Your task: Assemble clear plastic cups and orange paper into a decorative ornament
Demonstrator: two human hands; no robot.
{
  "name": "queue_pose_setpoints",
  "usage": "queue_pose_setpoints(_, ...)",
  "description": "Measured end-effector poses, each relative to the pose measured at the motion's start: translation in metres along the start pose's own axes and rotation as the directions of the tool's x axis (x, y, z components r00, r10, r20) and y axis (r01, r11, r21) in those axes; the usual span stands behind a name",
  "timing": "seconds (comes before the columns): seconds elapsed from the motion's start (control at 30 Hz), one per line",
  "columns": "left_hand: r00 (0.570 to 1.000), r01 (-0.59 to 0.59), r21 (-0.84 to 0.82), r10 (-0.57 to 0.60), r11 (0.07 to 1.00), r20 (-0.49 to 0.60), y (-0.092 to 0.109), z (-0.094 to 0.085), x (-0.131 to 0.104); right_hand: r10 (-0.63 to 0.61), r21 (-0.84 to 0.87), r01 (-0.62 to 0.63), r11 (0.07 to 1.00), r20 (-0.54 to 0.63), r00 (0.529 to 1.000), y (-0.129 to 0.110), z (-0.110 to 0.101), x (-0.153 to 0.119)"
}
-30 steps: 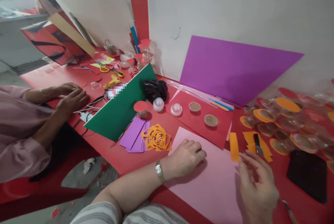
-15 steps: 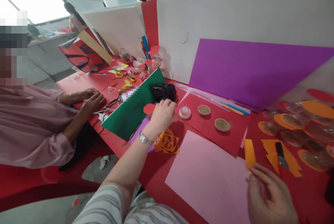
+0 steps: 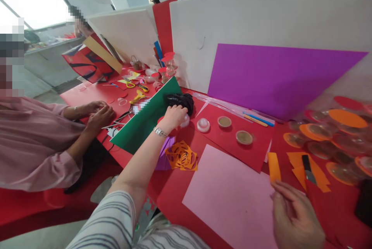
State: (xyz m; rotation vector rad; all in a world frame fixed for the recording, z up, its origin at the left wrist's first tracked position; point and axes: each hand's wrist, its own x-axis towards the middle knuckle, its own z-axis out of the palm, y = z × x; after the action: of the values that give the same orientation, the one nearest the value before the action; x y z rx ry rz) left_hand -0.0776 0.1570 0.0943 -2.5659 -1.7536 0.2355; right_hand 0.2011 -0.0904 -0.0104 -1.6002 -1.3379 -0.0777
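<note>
In the head view, your left hand [image 3: 174,119] has its fingers curled down at a small, clear, rounded plastic container [image 3: 185,121]; you cannot tell whether they grip it. The crumpled black plastic bag [image 3: 186,102] lies just beyond those fingers, and the tangled orange paper cutouts [image 3: 181,156] lie nearer you. Your right hand [image 3: 298,214] has thumb and fingertips nearly closed, pinching the lower end of a narrow orange paper strip [image 3: 274,165], right of the flat pink paper sheet [image 3: 225,194].
</note>
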Motion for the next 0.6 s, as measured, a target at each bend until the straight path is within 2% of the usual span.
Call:
queue_pose_setpoints(0.13,1.0,0.015,-0.006,-0.015,1.0,-0.018,-0.003,-0.009,-0.003,0.004,0.024,-0.004,1.0,0.0,1.0,-0.002,0.001,0.0)
queue_pose_setpoints(0.27,1.0,0.02,-0.037,-0.021,0.999,-0.023,-0.005,-0.017,-0.008,0.058,0.035,-0.059,0.998,0.016,0.998,-0.003,0.003,-0.001)
queue_pose_setpoints(0.47,0.999,0.031,-0.137,-0.036,0.99,-0.04,-0.009,-0.021,-0.009,0.032,0.019,-0.032,0.999,0.005,0.999,-0.004,0.003,-0.001)
queue_pose_setpoints(0.53,0.998,-0.004,-0.238,-0.012,0.971,-0.067,-0.011,-0.024,-0.012,0.046,0.014,-0.047,0.999,0.018,0.999,-0.003,0.002,-0.002)
queue_pose_setpoints(0.6,0.99,-0.104,-0.418,0.052,0.902,-0.135,-0.011,-0.025,-0.018,0.073,0.021,-0.073,0.997,0.027,0.997,-0.002,0.002,-0.003)
